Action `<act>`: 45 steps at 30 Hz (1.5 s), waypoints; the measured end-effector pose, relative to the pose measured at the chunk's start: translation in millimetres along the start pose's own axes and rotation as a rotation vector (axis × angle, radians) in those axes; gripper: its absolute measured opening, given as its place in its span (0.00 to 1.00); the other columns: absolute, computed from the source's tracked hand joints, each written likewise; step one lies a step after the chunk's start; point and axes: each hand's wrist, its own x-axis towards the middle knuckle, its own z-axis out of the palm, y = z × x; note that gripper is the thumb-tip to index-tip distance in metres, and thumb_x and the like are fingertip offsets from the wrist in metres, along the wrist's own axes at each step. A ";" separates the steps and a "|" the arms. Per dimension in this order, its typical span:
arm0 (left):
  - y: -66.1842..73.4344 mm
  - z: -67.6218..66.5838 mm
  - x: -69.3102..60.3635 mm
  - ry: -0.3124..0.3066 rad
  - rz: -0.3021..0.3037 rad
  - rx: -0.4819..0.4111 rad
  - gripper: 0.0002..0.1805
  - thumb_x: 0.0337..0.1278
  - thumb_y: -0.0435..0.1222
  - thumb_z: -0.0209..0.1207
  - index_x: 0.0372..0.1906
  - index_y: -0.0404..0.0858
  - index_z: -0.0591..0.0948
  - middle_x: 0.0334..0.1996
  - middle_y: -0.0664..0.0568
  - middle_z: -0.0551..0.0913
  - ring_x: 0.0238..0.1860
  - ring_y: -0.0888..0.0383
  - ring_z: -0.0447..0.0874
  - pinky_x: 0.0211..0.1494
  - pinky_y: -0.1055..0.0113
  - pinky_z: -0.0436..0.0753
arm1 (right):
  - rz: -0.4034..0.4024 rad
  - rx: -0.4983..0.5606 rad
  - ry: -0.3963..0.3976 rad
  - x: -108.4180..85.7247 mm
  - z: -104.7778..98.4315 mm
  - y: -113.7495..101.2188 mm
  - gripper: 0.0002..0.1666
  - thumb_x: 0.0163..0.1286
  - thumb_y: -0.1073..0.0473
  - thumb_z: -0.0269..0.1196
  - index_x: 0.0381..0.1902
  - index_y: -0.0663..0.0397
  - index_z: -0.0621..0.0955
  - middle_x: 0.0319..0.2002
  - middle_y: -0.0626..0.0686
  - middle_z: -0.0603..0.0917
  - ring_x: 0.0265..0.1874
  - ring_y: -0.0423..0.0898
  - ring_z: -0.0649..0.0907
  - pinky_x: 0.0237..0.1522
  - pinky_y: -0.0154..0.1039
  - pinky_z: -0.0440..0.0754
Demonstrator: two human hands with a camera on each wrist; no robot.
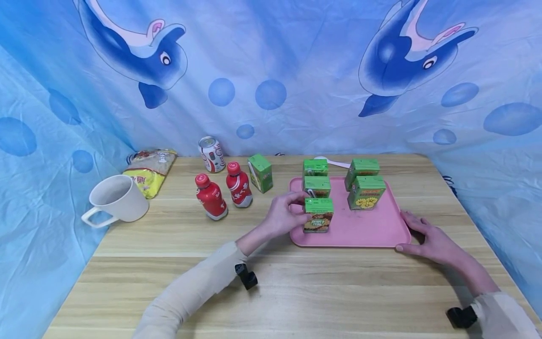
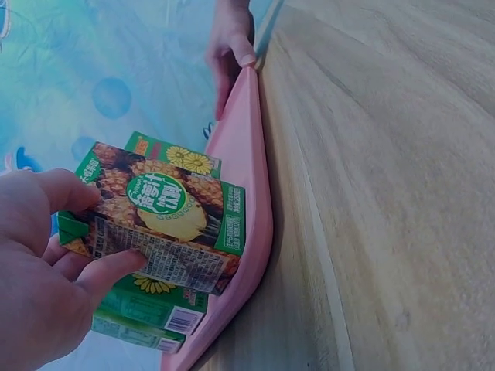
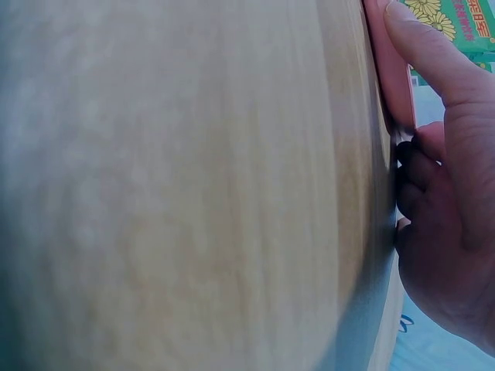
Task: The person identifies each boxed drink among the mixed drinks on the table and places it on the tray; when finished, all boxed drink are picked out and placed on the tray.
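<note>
My left hand (image 1: 284,215) grips a pineapple juice box (image 1: 318,222) near its top, thumb and fingers on opposite sides. The box is at the front left of a pink tray (image 1: 360,235); its label faces the left wrist view, where the left hand (image 2: 39,270) also shows. Whether its base touches the tray is unclear. Behind it stand two more green drink boxes, the nearer box (image 1: 316,187) close to my fingers. My right hand (image 1: 434,242) holds the tray's front right corner, thumb at the front edge and fingers along the right side.
Two drink boxes with yellow flowers, one in front (image 1: 366,194), stand on the tray's right half. A white spoon (image 1: 334,162) lies behind. Leftward are a green box (image 1: 260,173), two red bottles (image 1: 211,197), a can (image 1: 211,154), a snack bag (image 1: 151,172) and a white mug (image 1: 118,200).
</note>
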 end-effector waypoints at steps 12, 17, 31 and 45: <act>6.7 -10.5 0.9 -0.094 0.037 0.077 0.29 0.50 0.27 0.72 0.59 0.28 0.76 0.54 0.40 0.80 0.57 0.44 0.78 0.58 0.52 0.81 | 0.012 -0.002 0.010 -4.0 -3.3 1.2 0.60 0.57 0.49 0.76 0.77 0.65 0.57 0.71 0.73 0.60 0.67 0.78 0.57 0.68 0.71 0.51; 37.6 -51.6 -0.9 -0.088 0.170 0.212 0.21 0.53 0.26 0.68 0.54 0.29 0.80 0.51 0.42 0.83 0.54 0.48 0.80 0.55 0.58 0.83 | 0.027 -0.008 0.011 -4.3 -4.0 1.7 0.60 0.57 0.47 0.76 0.77 0.64 0.57 0.72 0.73 0.60 0.67 0.79 0.57 0.69 0.70 0.50; 68.0 -226.9 80.6 -0.331 -0.033 0.409 0.22 0.63 0.24 0.61 0.62 0.34 0.78 0.57 0.40 0.80 0.58 0.44 0.78 0.55 0.53 0.82 | 0.023 -0.012 0.011 -4.4 -6.3 4.1 0.60 0.57 0.49 0.76 0.77 0.64 0.57 0.72 0.73 0.60 0.66 0.81 0.57 0.62 0.74 0.57; 2.6 -224.8 126.6 -0.570 -0.113 0.408 0.33 0.54 0.19 0.60 0.67 0.32 0.71 0.63 0.37 0.73 0.63 0.40 0.71 0.63 0.48 0.76 | -0.035 -0.008 0.032 -0.4 1.3 1.4 0.58 0.55 0.49 0.77 0.75 0.66 0.62 0.70 0.73 0.63 0.65 0.80 0.59 0.62 0.74 0.59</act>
